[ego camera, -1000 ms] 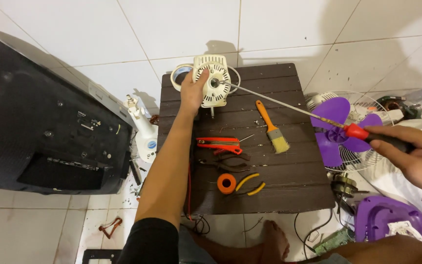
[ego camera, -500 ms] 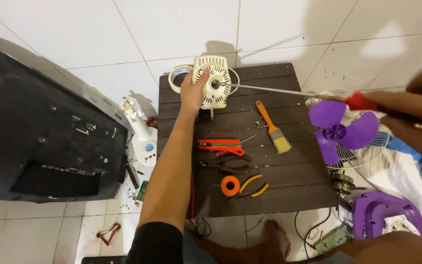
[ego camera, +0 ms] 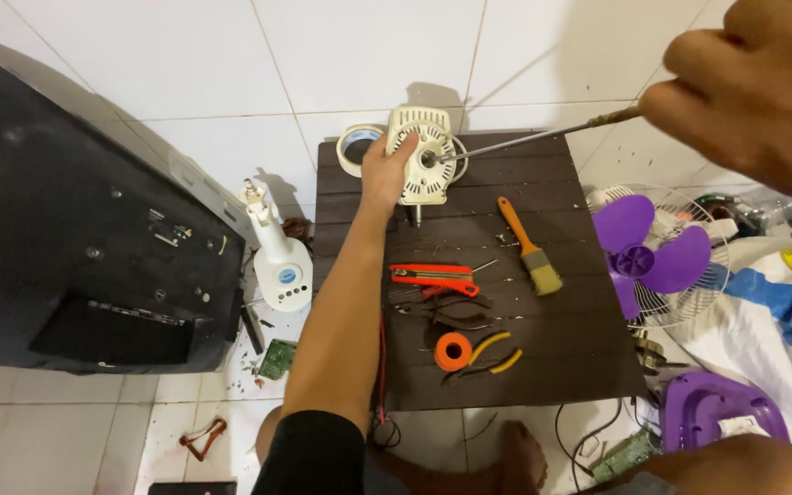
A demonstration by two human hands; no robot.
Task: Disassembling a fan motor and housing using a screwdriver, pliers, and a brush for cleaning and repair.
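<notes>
My left hand (ego camera: 385,170) gripped the cream fan motor housing (ego camera: 423,165) at the far edge of the dark bench (ego camera: 561,357), while my right hand (ego camera: 753,92) clenched a long screwdriver (ego camera: 543,137) reaching its centre.

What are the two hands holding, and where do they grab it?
The left hand grips the cream fan motor housing by its left edge. The right hand holds a long screwdriver at its handle end.

Left arm (ego camera: 346,302) bare to above elbow, black sleeve (ego camera: 309,454) at top; right hand (ego camera: 758,92) bare; bare foot (ego camera: 520,458)
</notes>
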